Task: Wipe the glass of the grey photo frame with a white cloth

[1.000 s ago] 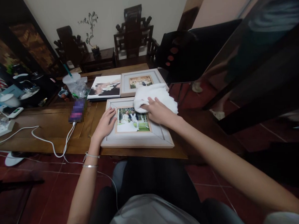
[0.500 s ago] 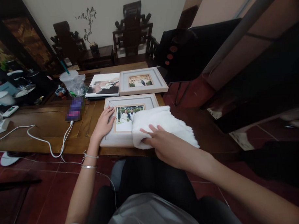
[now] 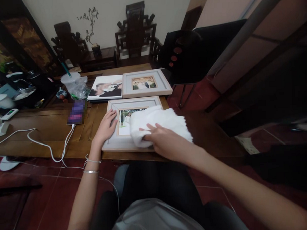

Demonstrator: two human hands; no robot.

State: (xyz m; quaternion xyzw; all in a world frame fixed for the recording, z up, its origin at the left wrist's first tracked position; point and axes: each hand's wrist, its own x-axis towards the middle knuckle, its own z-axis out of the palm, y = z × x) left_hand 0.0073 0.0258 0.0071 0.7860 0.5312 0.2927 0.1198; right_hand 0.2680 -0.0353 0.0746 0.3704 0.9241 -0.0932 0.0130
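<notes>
A light wooden photo frame (image 3: 117, 145) with a grey mat lies face up at the table's front edge. My left hand (image 3: 107, 127) rests on its left side, fingers stretched flat over the rim. In my right hand (image 3: 165, 141) is a fluffy white cloth (image 3: 160, 118), bunched under the fingers and pressed on the frame's right half. The cloth covers much of the photo (image 3: 124, 122) and hangs past the frame's right side. My right thumb is partly hidden in its folds.
Behind lie a second frame (image 3: 165, 87) and a white-edged photo panel (image 3: 109, 84). To the left are a phone (image 3: 77, 112) on a white cable (image 3: 50, 150), a plastic bag (image 3: 80, 89) and tea things. A black speaker-like panel (image 3: 206, 49) stands at the right.
My right hand has slid the cloth to the left and slightly away from me, covering more of the photo. My left hand and the frame have stayed in place.
</notes>
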